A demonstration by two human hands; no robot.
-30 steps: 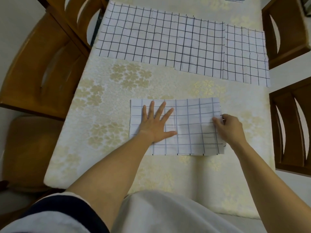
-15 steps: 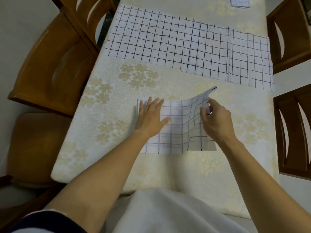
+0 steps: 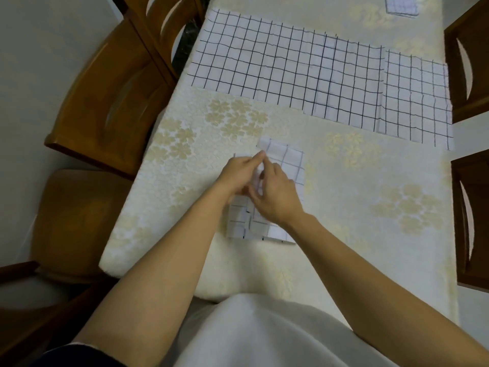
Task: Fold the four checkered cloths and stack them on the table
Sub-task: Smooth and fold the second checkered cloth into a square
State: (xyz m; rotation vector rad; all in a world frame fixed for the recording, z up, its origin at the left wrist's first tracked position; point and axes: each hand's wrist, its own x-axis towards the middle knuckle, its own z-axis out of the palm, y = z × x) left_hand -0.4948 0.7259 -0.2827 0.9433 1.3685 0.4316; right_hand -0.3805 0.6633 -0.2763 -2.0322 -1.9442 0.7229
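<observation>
A small white checkered cloth (image 3: 289, 165) lies folded on the table (image 3: 357, 197) in front of me, half covered by both hands. My right hand (image 3: 275, 200) pinches its turned-over edge above the cloth's middle. My left hand (image 3: 238, 176) lies on the left part with straight, close-set fingers that touch the flap. Further back a large checkered cloth (image 3: 264, 62) lies spread flat, and another checkered cloth (image 3: 415, 96) overlaps its right end. A small folded checkered cloth (image 3: 401, 5) sits at the far right edge of view.
Wooden chairs stand on both sides: two at the left (image 3: 111, 91) and two at the right (image 3: 471, 207). The table has a cream flowered cover. Its near edge is just in front of my lap.
My right hand has lifted the cloth's right edge and carried it leftward over the middle. My left hand has gone from splayed flat to close-set fingers beside the right hand.
</observation>
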